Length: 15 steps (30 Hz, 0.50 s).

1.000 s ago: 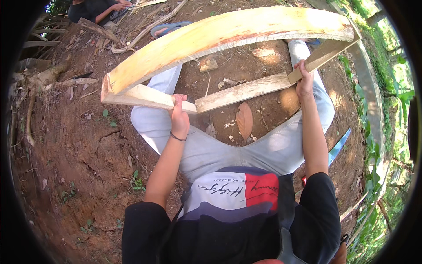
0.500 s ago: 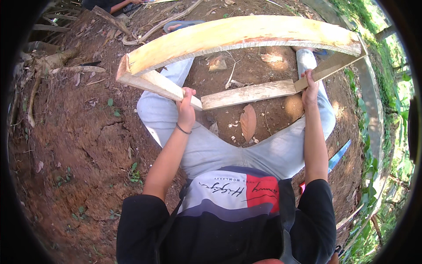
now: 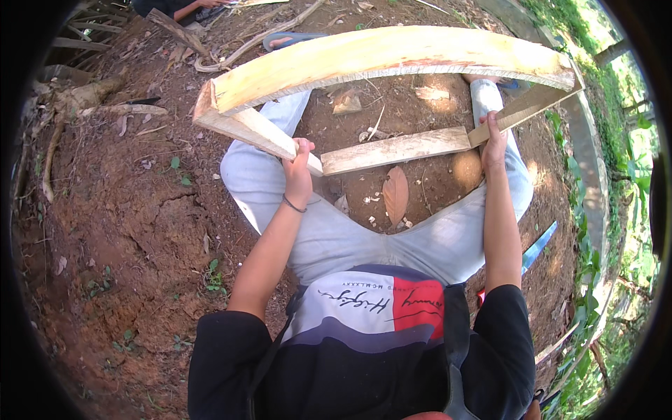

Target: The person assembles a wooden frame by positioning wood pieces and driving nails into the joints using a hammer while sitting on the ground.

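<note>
My left hand (image 3: 299, 176) is closed around the near left corner of a pale, rough-sawn wooden frame (image 3: 392, 59), and my right hand (image 3: 494, 136) is clamped on its right side strip. The frame is raised over my knees, above brown dirt ground (image 3: 126, 224) with a dry brown leaf (image 3: 395, 194). Beyond, its broad top plank arches across.

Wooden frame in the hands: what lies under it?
Under the wooden frame: bare soil, a dry brown leaf, wood chips and the person's pale trouser legs. Ground beneath the planks themselves is hidden.
</note>
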Available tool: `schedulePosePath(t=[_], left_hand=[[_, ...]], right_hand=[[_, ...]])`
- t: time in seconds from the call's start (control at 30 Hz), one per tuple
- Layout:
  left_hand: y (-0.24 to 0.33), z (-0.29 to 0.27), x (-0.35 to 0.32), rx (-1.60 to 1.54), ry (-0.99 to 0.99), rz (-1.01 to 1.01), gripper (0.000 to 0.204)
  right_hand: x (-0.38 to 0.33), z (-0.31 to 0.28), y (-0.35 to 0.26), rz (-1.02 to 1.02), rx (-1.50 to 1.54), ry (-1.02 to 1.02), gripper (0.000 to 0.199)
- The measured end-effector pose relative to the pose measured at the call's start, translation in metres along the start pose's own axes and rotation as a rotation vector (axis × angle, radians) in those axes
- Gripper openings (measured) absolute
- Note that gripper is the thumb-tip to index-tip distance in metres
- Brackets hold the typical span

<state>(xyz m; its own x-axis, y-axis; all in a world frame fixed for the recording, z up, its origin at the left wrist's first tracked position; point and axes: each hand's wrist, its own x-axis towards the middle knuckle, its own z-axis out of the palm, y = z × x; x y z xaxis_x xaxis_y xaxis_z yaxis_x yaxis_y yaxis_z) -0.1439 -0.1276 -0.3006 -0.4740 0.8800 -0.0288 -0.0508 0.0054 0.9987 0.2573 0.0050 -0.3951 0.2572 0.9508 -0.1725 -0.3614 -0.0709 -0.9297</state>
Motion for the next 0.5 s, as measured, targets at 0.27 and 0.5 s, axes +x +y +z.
schedulePosePath(t=[0.27,0.5], left_hand=[[0.003,0.003,0.000,0.042,-0.040,-0.005,0.026],[0.000,0.002,0.009,-0.007,-0.008,0.023,0.028]], right_hand=[[0.005,-0.011,0.005,0.011,0.004,-0.012,0.048],[0.006,-0.013,0.015,0.104,-0.214,-0.060,0.058]])
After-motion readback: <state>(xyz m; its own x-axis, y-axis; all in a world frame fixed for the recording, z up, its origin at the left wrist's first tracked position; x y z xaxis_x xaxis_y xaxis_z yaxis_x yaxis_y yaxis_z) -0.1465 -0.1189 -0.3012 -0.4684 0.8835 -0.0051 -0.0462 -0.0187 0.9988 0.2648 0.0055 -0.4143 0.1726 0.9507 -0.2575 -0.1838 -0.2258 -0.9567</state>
